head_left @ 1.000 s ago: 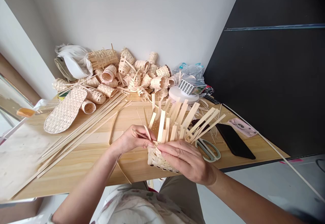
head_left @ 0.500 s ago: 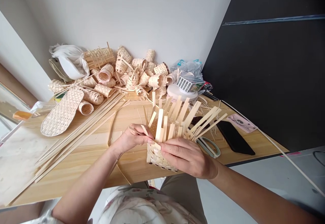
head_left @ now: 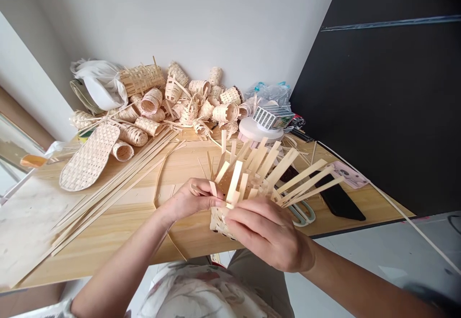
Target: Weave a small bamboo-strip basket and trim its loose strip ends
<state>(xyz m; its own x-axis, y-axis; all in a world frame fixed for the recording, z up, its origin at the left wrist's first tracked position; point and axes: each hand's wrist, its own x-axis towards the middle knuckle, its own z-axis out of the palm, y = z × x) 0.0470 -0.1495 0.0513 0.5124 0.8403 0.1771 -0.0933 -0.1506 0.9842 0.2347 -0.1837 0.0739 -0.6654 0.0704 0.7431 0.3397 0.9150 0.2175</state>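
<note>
A partly woven basket (head_left: 218,223) of pale wood strips stands at the table's front edge, its loose upright strips (head_left: 268,162) fanning up and to the right. My left hand (head_left: 196,197) is closed at its left rim, pinching a thin wooden strip (head_left: 213,188) between thumb and fingers. My right hand (head_left: 268,231) is curled over the basket's near side, thumb and fingertips pressed at the rim where a short strip end shows. The hand covers most of the woven wall on that side.
Behind lie several small woven baskets (head_left: 151,101) and a flat woven sole-shaped piece (head_left: 90,157). Long wooden strips (head_left: 118,188) run along the left. Scissors (head_left: 304,214), a black phone (head_left: 342,200) and a pink card (head_left: 347,175) are to the right, beside a dark panel (head_left: 389,92).
My right hand has shifted slightly and lifted its knuckles, tilting the basket so its upright strips lean further right. My left hand keeps its pinch on the strip.
</note>
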